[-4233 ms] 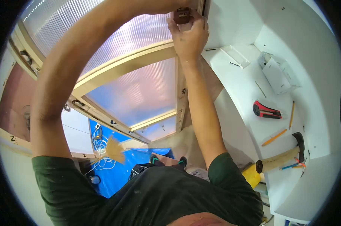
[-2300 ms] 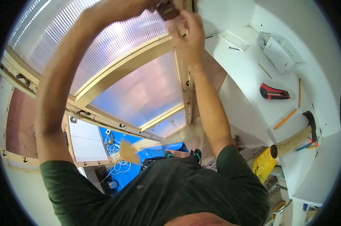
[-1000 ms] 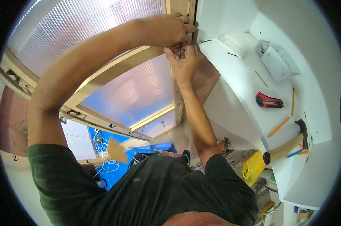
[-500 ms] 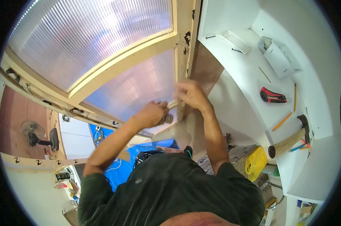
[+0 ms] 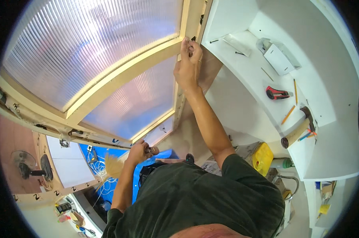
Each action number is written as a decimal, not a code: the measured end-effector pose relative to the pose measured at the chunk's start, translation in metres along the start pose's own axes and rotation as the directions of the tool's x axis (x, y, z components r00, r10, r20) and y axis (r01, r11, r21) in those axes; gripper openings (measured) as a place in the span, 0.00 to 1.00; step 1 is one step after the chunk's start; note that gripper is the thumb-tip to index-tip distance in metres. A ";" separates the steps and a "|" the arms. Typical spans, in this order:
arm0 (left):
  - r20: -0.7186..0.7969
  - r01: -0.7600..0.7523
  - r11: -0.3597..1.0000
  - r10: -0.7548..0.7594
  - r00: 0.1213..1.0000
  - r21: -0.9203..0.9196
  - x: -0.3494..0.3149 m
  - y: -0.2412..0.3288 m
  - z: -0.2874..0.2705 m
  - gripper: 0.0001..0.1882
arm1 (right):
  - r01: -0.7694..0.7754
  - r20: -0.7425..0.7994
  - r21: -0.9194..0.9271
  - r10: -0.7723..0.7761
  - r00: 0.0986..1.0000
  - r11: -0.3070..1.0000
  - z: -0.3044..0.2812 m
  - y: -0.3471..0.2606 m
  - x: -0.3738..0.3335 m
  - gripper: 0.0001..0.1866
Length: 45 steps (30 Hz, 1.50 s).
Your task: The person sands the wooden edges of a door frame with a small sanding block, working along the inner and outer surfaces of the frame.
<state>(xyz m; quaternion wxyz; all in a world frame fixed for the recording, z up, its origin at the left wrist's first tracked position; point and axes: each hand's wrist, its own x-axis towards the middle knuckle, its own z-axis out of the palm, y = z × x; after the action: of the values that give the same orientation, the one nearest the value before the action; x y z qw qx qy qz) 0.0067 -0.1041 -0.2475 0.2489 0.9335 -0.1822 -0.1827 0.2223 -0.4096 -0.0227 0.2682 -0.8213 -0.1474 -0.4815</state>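
Observation:
My right hand [image 5: 188, 65] is raised to the edge of a pale wooden frame [image 5: 124, 81], fitted with ribbed translucent panels [image 5: 96, 37]. Its fingers are curled together beside a black patch on that edge; whatever they hold, if anything, is hidden. Lower down, my left hand [image 5: 136, 153] is closed round a short brown object with a rounded end [image 5: 152, 150], close to the frame's lower part. Most of that object is covered by the fingers, so its kind does not show.
On the white shelf [image 5: 247, 71] at right lie a red and black utility knife [image 5: 277, 93], a pencil [image 5: 295, 91], a hammer [image 5: 298, 133] and screws. A yellow container [image 5: 263, 158] stands below. Blue sheeting [image 5: 136, 176], white cable [image 5: 102, 180] and tan bristles [image 5: 114, 166] are at lower left.
My right hand has risen along the frame's edge. My left hand has dropped away from the panel, down and to the left, still holding the brown object. The view has shifted slightly.

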 end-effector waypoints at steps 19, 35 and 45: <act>0.151 -0.007 0.997 0.018 0.988 -0.073 0.019 -0.038 0.019 0.24 | -0.039 0.071 -0.136 0.049 0.996 0.990 -0.010 -0.006 0.013 0.46; 0.162 0.000 0.982 0.031 0.986 -0.186 0.018 -0.060 0.045 0.23 | -0.009 0.084 -0.040 0.012 0.996 0.999 -0.005 -0.024 -0.019 0.41; 0.085 -0.063 0.953 0.092 0.992 -0.296 0.016 -0.091 0.070 0.24 | -0.117 0.106 -0.012 0.117 0.987 0.993 0.011 -0.040 -0.018 0.51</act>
<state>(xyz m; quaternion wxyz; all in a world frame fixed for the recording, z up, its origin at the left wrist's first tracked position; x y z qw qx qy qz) 0.0127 -0.0656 -0.3566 0.3819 0.8686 -0.2018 -0.2429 0.2016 -0.3708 -0.0305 0.2851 -0.8539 -0.1116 -0.4207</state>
